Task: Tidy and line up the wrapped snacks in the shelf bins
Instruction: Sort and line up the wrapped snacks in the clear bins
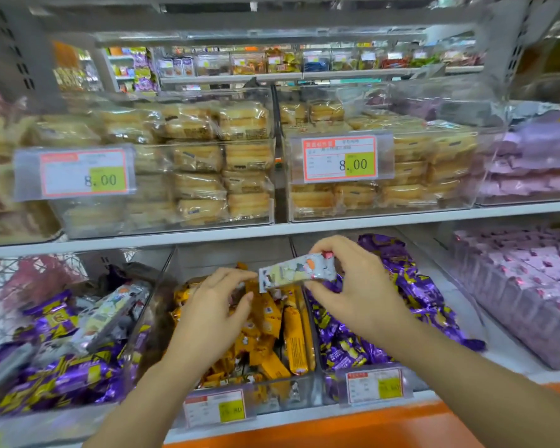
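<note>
My right hand pinches a white wrapped snack above the middle bin of orange bars. My left hand hangs loose-fingered beside it, holding nothing. Purple snacks fill the right-hand bin.

Store shelving is standing under bright, even light.
A white shelf is running across the middle, a grey slotted upright is rising at the upper left, price tags marked 8.00 are hanging in front, an orange strip is edging the bottom, and a further aisle is showing blurred behind.
</note>
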A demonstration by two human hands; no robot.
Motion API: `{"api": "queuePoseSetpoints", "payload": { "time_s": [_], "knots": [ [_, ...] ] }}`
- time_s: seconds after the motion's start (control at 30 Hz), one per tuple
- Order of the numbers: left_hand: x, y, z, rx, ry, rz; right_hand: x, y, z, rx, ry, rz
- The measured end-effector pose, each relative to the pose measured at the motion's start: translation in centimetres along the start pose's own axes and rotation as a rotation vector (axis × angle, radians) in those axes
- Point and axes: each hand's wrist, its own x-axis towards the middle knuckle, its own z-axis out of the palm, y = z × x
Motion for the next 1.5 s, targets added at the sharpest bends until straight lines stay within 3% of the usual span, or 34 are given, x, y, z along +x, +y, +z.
{"api": "queuePoseSetpoints", "payload": {
  "time_s": [0.2, 0.3, 0.43, 0.5, 0.7, 0.87, 0.93, 1.1, 1.3, 1.5],
  "knots": [
    [-1.0, -2.3, -1.6, 0.062, 0.016, -0.111, 1.3, -0.8, 3.8, -0.28, -0.387, 0.099],
    [-1.2, -2.3, -1.6, 0.072, -0.049, -0.087, 1.1, 0.0, 2.1, -0.235, -0.373, 0.098],
    [-1.4, -0.8, 0.3, 0.11, -0.313, 0.08, 0.4, 1.9, 0.3, -0.245, -0.381, 0.13],
    [-1.5, -0.2, 1.5, 0.171, -0.381, 0.082, 0.0, 2.6, 0.0, -0.231, -0.387, 0.135],
    [-1.8, -0.7, 1.5, 0.296, -0.427, 0.105, -0.9, 3.9, -0.4, -0.187, -0.375, 0.142],
    [-1.2, 0.1, 0.7, 0.456, -0.515, 0.104, -1.3, 5.9, -2.1, -0.193, -0.255, 0.228],
    [-0.7, 1.6, 0.6, 0.381, -0.515, 0.118, -1.7, 7.1, -3.4, -0.246, -0.208, 0.244],
    [1.7, 5.9, 3.5, 0.075, -0.324, 0.27, -3.4, 10.1, -6.4, -0.36, -0.154, 0.289],
    [6.9, 9.2, 10.7, 0.082, -0.559, 0.268, -5.6, 12.5, -7.0, -0.312, -0.209, 0.225],
    [9.8, 9.5, 14.4, 0.357, -0.804, 0.232, -7.4, 13.4, -6.8, -0.184, -0.312, 0.227]
  ]
}}
